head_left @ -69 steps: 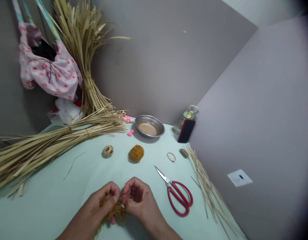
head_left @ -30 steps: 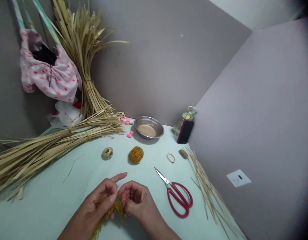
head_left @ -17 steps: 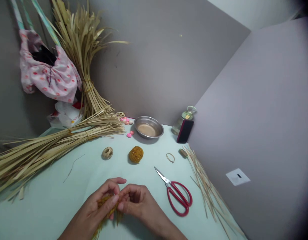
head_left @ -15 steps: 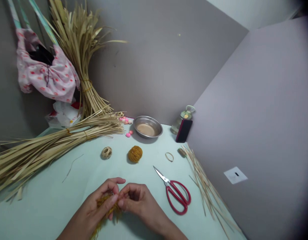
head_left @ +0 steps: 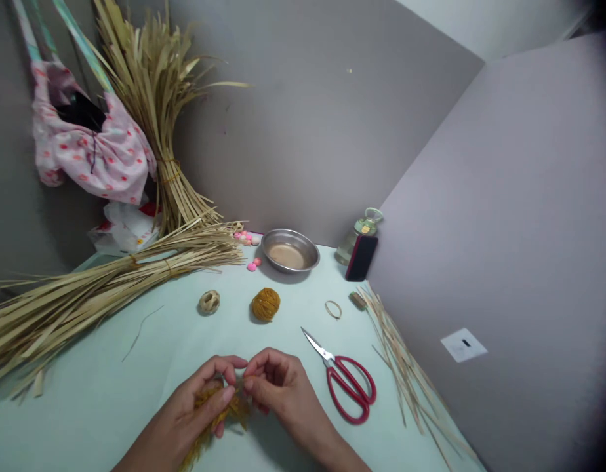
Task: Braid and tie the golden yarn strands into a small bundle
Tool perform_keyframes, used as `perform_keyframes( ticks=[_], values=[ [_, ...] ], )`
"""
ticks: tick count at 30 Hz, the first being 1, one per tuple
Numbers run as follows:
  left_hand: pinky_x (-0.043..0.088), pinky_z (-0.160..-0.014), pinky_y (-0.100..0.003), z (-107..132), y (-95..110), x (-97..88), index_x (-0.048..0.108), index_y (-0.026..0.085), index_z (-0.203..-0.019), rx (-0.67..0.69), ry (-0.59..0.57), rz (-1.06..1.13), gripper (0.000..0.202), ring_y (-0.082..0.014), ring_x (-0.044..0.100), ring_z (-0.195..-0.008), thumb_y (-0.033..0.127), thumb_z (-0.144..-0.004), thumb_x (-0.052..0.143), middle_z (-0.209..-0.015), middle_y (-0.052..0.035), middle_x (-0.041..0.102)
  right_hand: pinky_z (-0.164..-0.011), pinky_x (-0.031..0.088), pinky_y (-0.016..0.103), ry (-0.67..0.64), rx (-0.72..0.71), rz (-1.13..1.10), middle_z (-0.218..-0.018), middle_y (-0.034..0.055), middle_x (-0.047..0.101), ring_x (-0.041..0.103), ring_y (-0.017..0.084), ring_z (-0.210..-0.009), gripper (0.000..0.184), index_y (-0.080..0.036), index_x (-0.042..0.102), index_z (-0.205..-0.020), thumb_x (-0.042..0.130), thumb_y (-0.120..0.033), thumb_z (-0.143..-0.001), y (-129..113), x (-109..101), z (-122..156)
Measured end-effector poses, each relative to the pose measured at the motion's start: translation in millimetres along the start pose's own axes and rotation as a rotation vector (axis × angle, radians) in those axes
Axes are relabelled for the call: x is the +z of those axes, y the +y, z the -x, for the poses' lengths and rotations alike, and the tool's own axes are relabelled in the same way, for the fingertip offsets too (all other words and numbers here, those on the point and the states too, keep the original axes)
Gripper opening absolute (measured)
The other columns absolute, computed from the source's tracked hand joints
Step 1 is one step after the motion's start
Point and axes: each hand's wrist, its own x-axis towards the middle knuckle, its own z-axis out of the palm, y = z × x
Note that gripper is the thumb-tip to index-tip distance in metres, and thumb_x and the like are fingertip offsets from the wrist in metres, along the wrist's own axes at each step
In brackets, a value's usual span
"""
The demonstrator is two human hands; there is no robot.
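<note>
- Lower centre of the frame: the left hand and right hand meet over the pale green table, fingertips almost touching.
- Both hands are closed narrowly on a mustard yarn tuft. The left thumb and fingers wrap its bulk and the right fingertips pinch its top.
- Loose strands of the tuft trail down to the bottom edge, under the left wrist.
- Right of the hands lie red-handled scissors, blades slightly parted and pointing to the upper left.
- Above the hands, at mid-frame, sit 2 balls: a mustard yarn ball and a smaller straw-coloured ball.
- Further up is a metal bowl, with a dark phone to its right.
- A straw bundle lies across the left side of the table.
</note>
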Motion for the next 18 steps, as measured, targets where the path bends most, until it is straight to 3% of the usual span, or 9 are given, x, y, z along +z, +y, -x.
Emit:
perform_keyframes(
  ticks=[5,8,11,15,18],
  values=[
    [0.043,-0.054,-0.022,-4,-11,0.8,0.065,0.024,-0.098,0.012,-0.108,0.043,0.019,-0.0131,0.053,-0.063,0.04,-0.087,0.065,-0.082,0.0004,0.064,-0.05,0.034,0.02,-0.054,-0.013,-0.058,-0.066,-0.0003,0.064,0.045,0.006,-0.049,0.037,-0.013,0.066,-0.082,0.084,-0.042,-0.066,-3,1,3],
    [0.043,-0.054,-0.022,-4,-10,0.2,0.066,0.023,-0.09,0.01,-0.069,0.066,0.022,-0.0128,0.053,-0.062,0.044,-0.087,0.065,-0.078,0.0012,0.062,-0.053,0.036,0.021,-0.043,-0.066,-0.041,-0.075,0.003,0.068,0.049,0.008,-0.054,0.037,-0.014,0.067,-0.091,0.081,-0.042,-0.071,-6,0,5],
    [0.043,-0.055,-0.022,-4,-4,-2.0,0.063,0.022,-0.08,0.043,-0.013,0.074,0.027,-0.0103,0.049,-0.055,0.049,-0.086,0.064,-0.073,0.0046,0.055,-0.062,0.04,0.022,0.034,-0.128,0.042,-0.08,0.0029,0.066,0.053,0.01,-0.065,0.03,-0.015,0.066,-0.087,0.078,-0.04,-0.075,-4,0,5],
    [0.045,-0.058,-0.023,-3,2,-3.1,0.062,0.024,-0.084,0.051,0.019,0.089,0.022,-0.0101,0.051,-0.056,0.046,-0.09,0.06,-0.075,0.0055,0.055,-0.066,0.042,0.023,-0.032,-0.077,0.068,-0.081,0.0015,0.064,0.054,0.012,-0.072,0.032,-0.016,0.062,-0.088,0.08,-0.037,-0.073,2,3,4],
    [0.044,-0.055,-0.023,-2,4,-2.2,0.061,0.024,-0.085,0.036,0.036,0.093,0.023,-0.0105,0.051,-0.054,0.047,-0.09,0.059,-0.074,0.0056,0.055,-0.06,0.04,0.022,-0.059,-0.028,0.04,-0.069,-0.0018,0.06,0.052,0.01,-0.062,0.037,-0.015,0.059,-0.081,0.083,-0.04,-0.068,7,7,3]
  ],
)
